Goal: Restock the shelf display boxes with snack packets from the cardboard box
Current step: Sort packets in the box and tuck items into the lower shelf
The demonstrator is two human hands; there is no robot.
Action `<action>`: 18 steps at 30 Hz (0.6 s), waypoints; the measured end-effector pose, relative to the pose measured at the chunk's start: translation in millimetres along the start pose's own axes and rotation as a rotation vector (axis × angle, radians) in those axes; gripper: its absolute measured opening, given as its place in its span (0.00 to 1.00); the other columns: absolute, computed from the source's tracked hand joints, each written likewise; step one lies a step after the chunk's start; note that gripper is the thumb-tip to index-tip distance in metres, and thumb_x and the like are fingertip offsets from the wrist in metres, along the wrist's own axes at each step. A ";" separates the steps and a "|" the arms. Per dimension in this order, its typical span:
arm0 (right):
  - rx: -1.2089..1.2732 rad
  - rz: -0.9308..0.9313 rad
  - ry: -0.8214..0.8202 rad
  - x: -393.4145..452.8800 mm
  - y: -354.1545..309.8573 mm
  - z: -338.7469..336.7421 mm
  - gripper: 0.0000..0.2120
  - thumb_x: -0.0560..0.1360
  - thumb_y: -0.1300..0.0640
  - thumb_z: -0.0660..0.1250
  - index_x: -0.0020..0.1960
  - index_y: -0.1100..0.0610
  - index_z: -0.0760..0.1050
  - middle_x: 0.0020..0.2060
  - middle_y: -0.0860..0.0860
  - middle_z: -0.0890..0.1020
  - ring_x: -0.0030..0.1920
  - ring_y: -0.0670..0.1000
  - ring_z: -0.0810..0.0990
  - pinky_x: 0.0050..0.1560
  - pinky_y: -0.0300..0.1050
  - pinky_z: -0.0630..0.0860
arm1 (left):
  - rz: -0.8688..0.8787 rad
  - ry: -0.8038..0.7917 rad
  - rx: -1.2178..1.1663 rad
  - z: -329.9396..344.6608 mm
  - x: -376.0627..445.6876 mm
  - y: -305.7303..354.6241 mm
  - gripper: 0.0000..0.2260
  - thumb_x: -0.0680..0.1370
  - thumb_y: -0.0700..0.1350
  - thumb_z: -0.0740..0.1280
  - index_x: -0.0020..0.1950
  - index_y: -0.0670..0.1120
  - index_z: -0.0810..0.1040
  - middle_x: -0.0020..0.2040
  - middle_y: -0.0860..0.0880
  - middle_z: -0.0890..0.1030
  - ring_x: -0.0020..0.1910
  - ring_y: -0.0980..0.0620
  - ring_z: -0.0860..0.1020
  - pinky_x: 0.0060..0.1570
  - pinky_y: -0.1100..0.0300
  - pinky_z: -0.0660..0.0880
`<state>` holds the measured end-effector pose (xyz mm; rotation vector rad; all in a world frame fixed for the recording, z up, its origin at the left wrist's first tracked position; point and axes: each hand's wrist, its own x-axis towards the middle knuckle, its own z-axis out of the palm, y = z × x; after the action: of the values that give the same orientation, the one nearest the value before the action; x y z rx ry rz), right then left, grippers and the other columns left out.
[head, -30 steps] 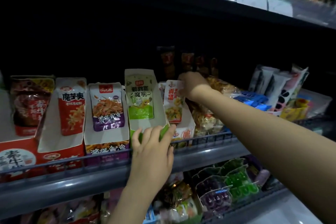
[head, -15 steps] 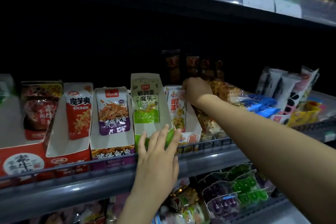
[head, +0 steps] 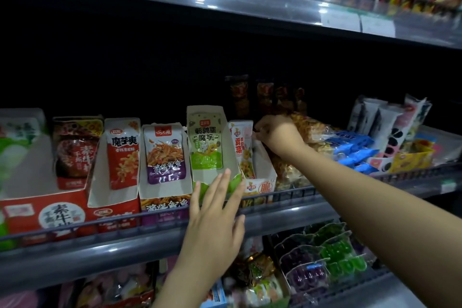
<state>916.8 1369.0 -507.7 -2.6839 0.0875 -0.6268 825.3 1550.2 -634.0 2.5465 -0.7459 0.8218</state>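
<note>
A green display box point(head: 231, 150) stands on the middle shelf with one green snack packet point(head: 205, 144) upright inside. My left hand point(head: 215, 217) lies flat against the box's front, fingers spread and holding nothing. Just right of it is a small white display box point(head: 263, 181) with an orange-and-white snack packet point(head: 242, 150) upright in it. My right hand point(head: 277, 136) reaches over this box, and its fingertips pinch the packet's top right corner. The cardboard box is out of view.
Left of the green box stand a purple display box point(head: 162, 205) and two red ones point(head: 117, 212), each with packets. Blue packets point(head: 350, 145) and loose bags lie to the right. A wire rail point(head: 100, 227) fronts the shelf. Jelly cups point(head: 332, 252) fill the shelf below.
My left hand has let go of the green box's front edge and now lies flat with straight fingers. My right hand stays at the top of the orange-and-white packet.
</note>
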 end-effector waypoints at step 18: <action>0.737 0.183 -0.161 -256.6 -14.8 89.6 0.03 0.71 0.57 0.73 0.43 0.55 0.80 0.33 0.46 0.80 0.34 0.39 0.77 0.39 0.32 0.73 | -0.286 -0.255 -0.207 -14.4 -163.2 -17.3 0.16 0.80 0.50 0.56 0.66 0.51 0.73 0.61 0.53 0.73 0.61 0.52 0.70 0.58 0.62 0.56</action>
<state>725.2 1451.3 -682.6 -1.9719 0.0448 -0.2984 716.4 1631.4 -727.2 2.5132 -0.4905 0.3141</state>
